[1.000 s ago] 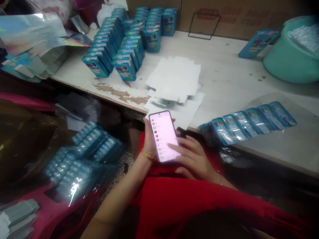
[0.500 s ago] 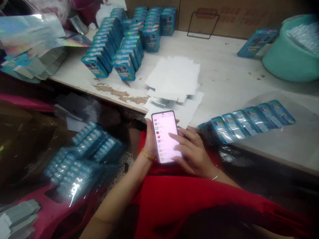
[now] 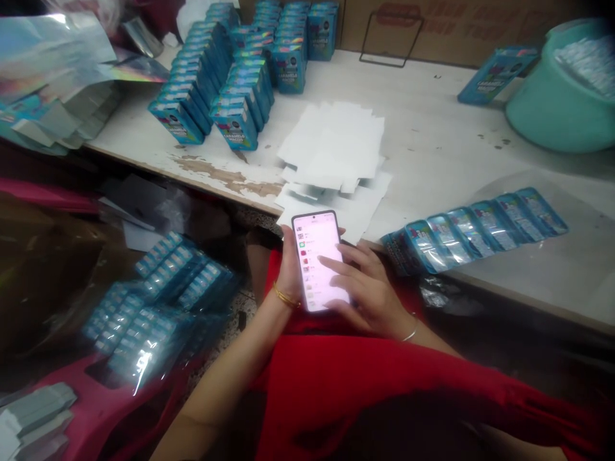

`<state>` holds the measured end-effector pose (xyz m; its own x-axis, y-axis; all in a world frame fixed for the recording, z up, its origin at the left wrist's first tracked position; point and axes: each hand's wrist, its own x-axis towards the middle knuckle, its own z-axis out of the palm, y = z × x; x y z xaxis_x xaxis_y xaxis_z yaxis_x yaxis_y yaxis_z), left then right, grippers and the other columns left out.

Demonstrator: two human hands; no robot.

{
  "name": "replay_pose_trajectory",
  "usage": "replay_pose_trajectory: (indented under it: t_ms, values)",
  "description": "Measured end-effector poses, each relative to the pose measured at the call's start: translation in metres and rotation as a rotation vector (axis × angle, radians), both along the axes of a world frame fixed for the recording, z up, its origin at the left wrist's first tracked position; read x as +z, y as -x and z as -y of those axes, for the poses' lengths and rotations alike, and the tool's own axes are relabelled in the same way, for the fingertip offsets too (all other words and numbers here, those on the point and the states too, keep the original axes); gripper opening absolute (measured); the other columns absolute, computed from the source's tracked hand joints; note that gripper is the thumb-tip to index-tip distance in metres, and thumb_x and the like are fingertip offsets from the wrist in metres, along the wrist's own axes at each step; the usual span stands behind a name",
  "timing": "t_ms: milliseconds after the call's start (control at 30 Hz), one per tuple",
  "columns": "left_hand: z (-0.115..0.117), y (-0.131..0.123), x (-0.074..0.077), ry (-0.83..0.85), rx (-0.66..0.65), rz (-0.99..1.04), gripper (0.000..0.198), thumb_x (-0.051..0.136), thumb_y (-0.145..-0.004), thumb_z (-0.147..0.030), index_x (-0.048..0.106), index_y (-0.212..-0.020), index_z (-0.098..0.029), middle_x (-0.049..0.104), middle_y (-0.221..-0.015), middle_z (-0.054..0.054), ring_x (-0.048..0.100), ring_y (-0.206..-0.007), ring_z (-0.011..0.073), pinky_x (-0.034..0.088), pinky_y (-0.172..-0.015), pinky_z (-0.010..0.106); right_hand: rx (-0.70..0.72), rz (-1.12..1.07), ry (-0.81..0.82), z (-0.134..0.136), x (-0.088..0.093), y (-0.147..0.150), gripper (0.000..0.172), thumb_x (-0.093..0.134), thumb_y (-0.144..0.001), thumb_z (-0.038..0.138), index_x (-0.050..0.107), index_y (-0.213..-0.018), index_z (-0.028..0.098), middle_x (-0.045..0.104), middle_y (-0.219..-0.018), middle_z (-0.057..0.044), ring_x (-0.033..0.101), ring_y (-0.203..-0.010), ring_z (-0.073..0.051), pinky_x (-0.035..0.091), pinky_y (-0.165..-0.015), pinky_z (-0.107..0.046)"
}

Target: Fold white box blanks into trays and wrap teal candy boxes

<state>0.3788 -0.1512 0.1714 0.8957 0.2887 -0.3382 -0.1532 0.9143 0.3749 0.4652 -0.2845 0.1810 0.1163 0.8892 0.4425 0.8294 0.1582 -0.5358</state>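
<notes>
At lower centre, the phone [image 3: 319, 259] was clasped in the left hand [image 3: 288, 269] while the right hand [image 3: 368, 294], fingers loosely spread, was scrolling its list; a precise tap was judged next.

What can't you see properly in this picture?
Head view only:
- Phone screen: words too small and glary to read.
- Left hand: palm and fingers hidden behind the phone.
- Green tub: cut off by the right edge.
- Wrapped packs under the table: blurred by shiny plastic.
</notes>
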Motion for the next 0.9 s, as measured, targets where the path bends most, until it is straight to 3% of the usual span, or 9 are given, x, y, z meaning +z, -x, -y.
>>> replay_pose_trajectory:
  t_ms: [367, 600, 900]
  values:
    - [0.000, -0.001, 0.001, -0.022, 0.009, -0.053, 0.092, 0.020, -0.076, -0.081, 0.064, -0.109, -0.007, 0.069, -0.093, 0.016, 0.066, -0.088, 0.0265, 0.051, -0.077, 0.037, -0.108, -0.035, -0.038, 0.009, 0.004, -0.004, 0.012, 0.058, -0.085, 0.035, 0.056, -0.093, 0.026, 0.054, -0.133, -0.002, 0.039, -0.130, -0.027, 0.027, -0.110, -0.055]
    - [-0.002, 0.000, 0.000, -0.018, -0.014, -0.035, 0.096, 0.013, -0.076, -0.081, 0.064, -0.109, -0.007, 0.069, -0.085, 0.014, 0.066, -0.074, 0.0227, 0.052, -0.069, 0.035, -0.109, -0.017, -0.048, 0.013, 0.002, -0.004, 0.012, 0.058, -0.085, 0.032, 0.056, -0.095, 0.026, 0.056, -0.131, -0.003, 0.039, -0.129, -0.028, 0.029, -0.109, -0.055]
    - [-0.001, 0.000, 0.000, -0.030, 0.003, -0.030, 0.095, 0.015, -0.076, -0.081, 0.063, -0.109, -0.006, 0.069, -0.084, 0.014, 0.067, -0.074, 0.0237, 0.054, -0.069, 0.036, -0.094, -0.022, -0.005, 0.014, -0.002, -0.004, 0.012, 0.057, -0.086, 0.034, 0.057, -0.092, 0.025, 0.056, -0.131, -0.003, 0.039, -0.130, -0.028, 0.028, -0.109, -0.054]
